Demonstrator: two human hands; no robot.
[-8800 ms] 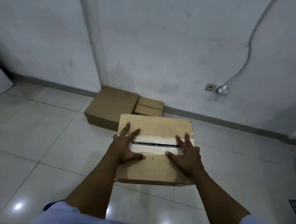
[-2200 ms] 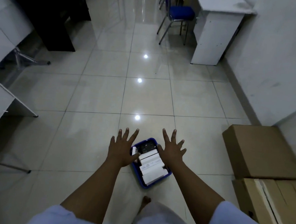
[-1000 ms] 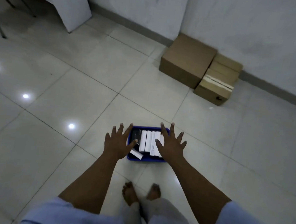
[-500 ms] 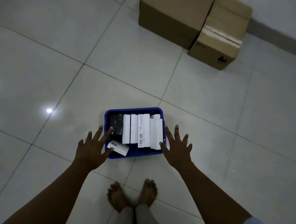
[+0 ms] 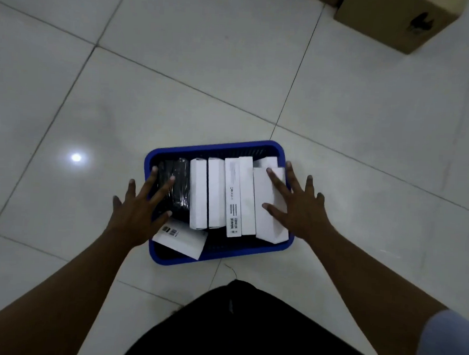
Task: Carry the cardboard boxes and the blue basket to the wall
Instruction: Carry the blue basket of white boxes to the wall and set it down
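Observation:
The blue basket (image 5: 216, 148) sits on the tiled floor right below me, packed with several white boxes (image 5: 216, 192) and a black wrapped item (image 5: 178, 190). My left hand (image 5: 139, 210) hovers over the basket's left rim, fingers spread, holding nothing. My right hand (image 5: 297, 206) is spread over the right rim, its fingertips over a white box. A corner of a cardboard box (image 5: 396, 20) shows at the top right; the other boxes are out of view.
Glossy white floor tiles (image 5: 180, 64) surround the basket, with a light reflection (image 5: 76, 157) at the left. My dark-clothed legs (image 5: 246, 329) fill the bottom centre, just behind the basket.
I have bent lower over the basket, so it fills more of the view. Both hands have come down onto its left and right sides. The cardboard boxes slid out at the top.

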